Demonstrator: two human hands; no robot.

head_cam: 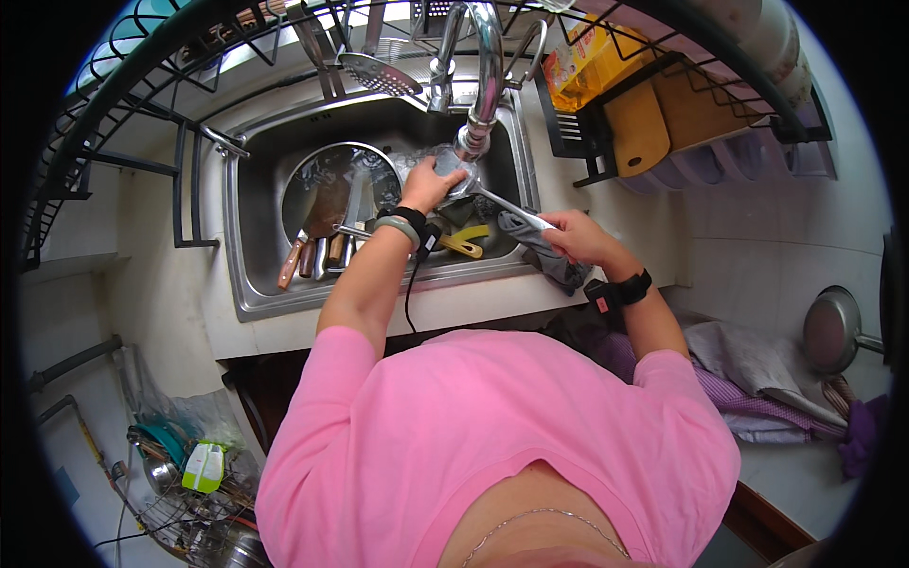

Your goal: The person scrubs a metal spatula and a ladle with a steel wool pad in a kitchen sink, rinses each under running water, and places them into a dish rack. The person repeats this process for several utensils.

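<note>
My right hand (581,236) grips the handle of a long metal kitchen utensil (513,207) that slants over the right side of the steel sink (525,153). My left hand (425,188) holds the utensil's head from the left, thumb across it, directly under the chrome faucet (485,92). Water runs over the head and blurs its shape. Left of that hand, a round metal basin (285,195) of water holds several knives and utensils, among them a cleaver (328,206). Their handles stick out over its near edge. A yellow-handled tool (465,241) lies below my left wrist.
A dark grey cloth (543,241) drapes over the sink's right front edge. Above hangs a black wire rack (177,170) with a slotted skimmer (380,74). At right stand cutting boards (639,135) and a yellow package (586,64). A small pan (831,330) hangs on the right wall.
</note>
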